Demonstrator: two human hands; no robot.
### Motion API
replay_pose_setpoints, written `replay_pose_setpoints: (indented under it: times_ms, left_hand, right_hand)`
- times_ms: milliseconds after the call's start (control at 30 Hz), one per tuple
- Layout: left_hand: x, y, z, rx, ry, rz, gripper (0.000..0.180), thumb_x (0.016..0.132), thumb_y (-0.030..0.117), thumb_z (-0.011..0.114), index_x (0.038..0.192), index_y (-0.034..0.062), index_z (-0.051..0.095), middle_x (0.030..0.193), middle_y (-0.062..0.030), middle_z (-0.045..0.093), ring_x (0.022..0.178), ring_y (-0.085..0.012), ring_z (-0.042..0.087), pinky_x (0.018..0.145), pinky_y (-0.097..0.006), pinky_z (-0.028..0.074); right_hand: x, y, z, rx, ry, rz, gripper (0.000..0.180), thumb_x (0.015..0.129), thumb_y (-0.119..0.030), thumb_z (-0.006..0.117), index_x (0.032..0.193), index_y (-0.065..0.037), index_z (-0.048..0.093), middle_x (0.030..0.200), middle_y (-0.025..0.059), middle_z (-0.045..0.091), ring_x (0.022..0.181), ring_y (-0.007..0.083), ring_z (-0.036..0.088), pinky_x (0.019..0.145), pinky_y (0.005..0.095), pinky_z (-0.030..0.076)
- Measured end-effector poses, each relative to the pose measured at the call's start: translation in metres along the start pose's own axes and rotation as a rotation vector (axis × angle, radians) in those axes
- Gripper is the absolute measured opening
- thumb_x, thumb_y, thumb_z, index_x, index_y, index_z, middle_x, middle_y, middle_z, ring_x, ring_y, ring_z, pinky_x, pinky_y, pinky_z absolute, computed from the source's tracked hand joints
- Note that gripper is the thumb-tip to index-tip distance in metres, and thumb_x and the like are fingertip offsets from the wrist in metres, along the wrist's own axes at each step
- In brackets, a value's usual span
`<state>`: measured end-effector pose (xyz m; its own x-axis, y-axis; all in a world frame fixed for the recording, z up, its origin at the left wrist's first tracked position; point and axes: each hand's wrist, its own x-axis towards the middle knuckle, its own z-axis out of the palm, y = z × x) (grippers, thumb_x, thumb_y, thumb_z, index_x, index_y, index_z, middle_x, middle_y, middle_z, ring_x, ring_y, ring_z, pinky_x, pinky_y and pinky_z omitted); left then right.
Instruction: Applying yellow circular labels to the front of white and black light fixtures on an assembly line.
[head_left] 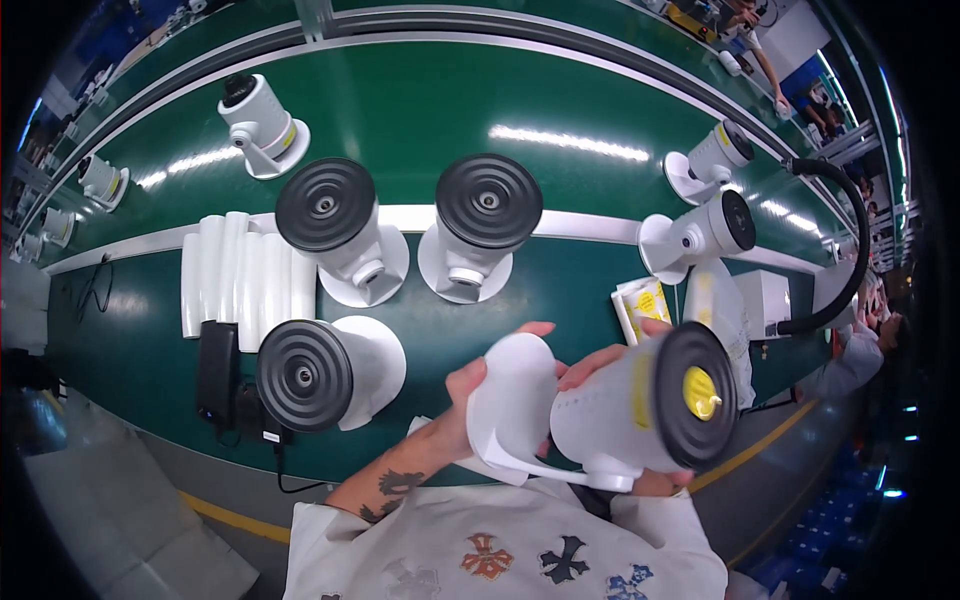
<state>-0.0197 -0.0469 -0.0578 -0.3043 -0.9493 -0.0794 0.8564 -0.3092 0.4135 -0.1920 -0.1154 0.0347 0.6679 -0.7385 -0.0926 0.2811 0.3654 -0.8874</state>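
In front of my chest I hold a white housing (pixel 605 415), shaped like a security camera, with a black ribbed round front and a yellow sticker (pixel 702 392) at its centre. My left hand (pixel 458 408) is closed on its curved white base plate, which hides most of the fingers. Around the cylindrical body wraps my right hand (pixel 597 368), partly covered by the housing. The body is tilted, its black face to the right. Nearby on the green bench (pixel 440 350) stands a similar unit (pixel 345 372); two more units (pixel 340 220) (pixel 488 215) stand beyond it.
White tubes (pixel 245 275) lie at left beside a black power adapter (pixel 217 370) with a cable. At right are a yellow-and-white packet (pixel 640 303), a white box (pixel 768 300) and a black flexible hose (pixel 862 235). More units (pixel 262 125) (pixel 700 235) stand around a raised rail (pixel 590 225).
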Motion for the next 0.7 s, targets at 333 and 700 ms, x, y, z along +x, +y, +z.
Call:
replay_pose_setpoints:
  times_ms: [333,700]
  left_hand:
    - [0.003,0.0,-0.012,0.557,0.219,-0.14,0.068,0.091,0.06,0.04,0.144,0.0197,0.025,0.117,-0.0135,0.04,0.1,-0.025,0.053,0.068,-0.033,0.052]
    - [0.017,-0.006,-0.024,0.36,0.285,-0.037,0.081,0.088,0.068,0.03,0.149,0.0163,0.018,0.141,-0.0213,0.03,0.133,-0.0354,0.034,0.107,-0.048,0.033]
  right_hand:
    - [0.063,-0.029,-0.023,-1.496,-0.666,0.787,0.088,0.063,-0.072,0.07,0.111,0.001,0.057,0.084,0.0206,0.068,0.078,0.0345,0.069,0.071,0.0392,0.054]
    - [0.062,-0.06,-0.046,-1.421,-0.644,0.49,0.077,0.067,-0.053,0.078,0.118,-0.001,0.053,0.106,0.0197,0.063,0.097,0.0308,0.064,0.083,0.0369,0.05]
